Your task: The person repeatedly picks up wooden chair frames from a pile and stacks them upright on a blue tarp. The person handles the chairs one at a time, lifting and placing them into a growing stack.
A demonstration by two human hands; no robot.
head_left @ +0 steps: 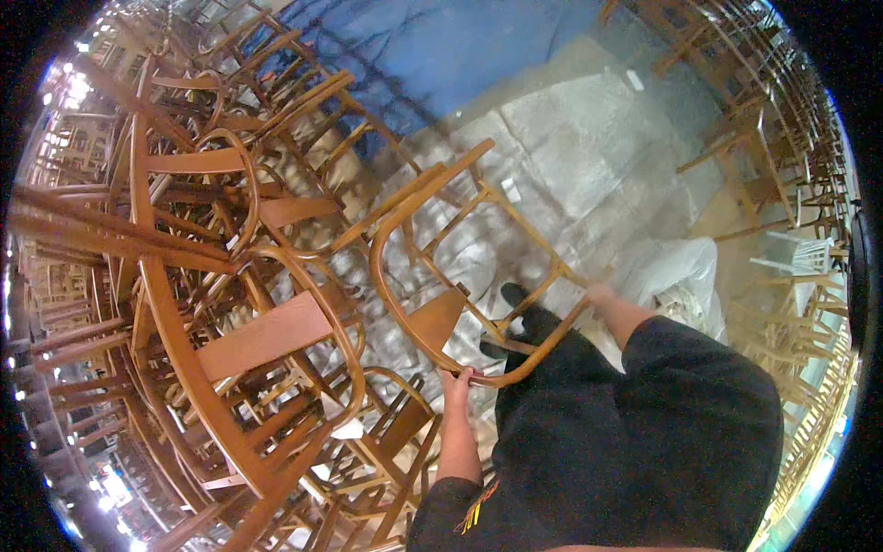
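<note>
A brown wooden chair frame (526,364) stands tilted in front of me, with a rounded back loop, a back slat (438,318) and no seat panel. My left hand (457,381) is closed round the lower bend of that loop. At the frame's right side, where a rail meets the loop, is my right hand (602,294). Its fingers are smeared by motion, so their grip does not show. Left of the held frame, close to its loop, is another chair frame with a broad back slat (267,338).
Stacked wooden chair frames (198,161) crowd the left side. More chairs (768,170) line the right, with a white chair (798,253) among them. Pale sheeting (589,129) and a blue sheet (432,55) cover the floor. Crumpled clear plastic (685,276) lies beside my right arm.
</note>
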